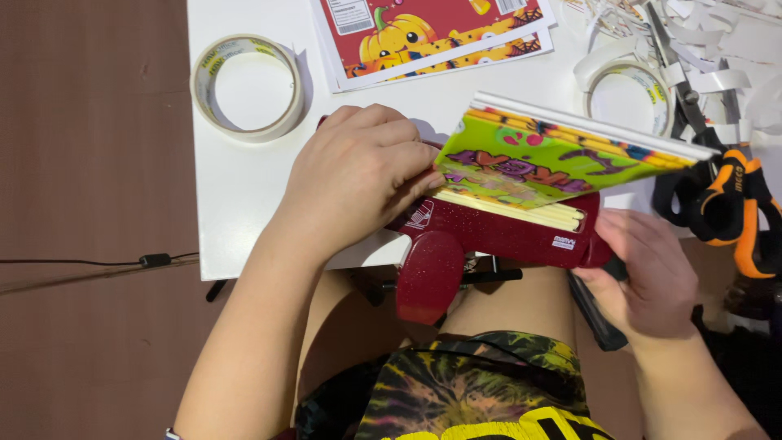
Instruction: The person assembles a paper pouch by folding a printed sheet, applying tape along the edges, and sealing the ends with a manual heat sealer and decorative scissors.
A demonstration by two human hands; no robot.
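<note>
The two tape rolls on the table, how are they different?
The left tape roll lies in plain view on bare white table, while the right tape roll sits among white paper scraps with scissors beside it. The left roll looks wider across than the right roll. The left roll is nearer the left hand; the right roll is partly hidden behind the green printed sheet. Both are pale rings lying flat.

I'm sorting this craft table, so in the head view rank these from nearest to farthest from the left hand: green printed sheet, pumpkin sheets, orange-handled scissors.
From the left hand:
1. Green printed sheet, touching its fingertips, just right.
2. Pumpkin sheets, top of table.
3. Orange-handled scissors, far right edge.
</note>
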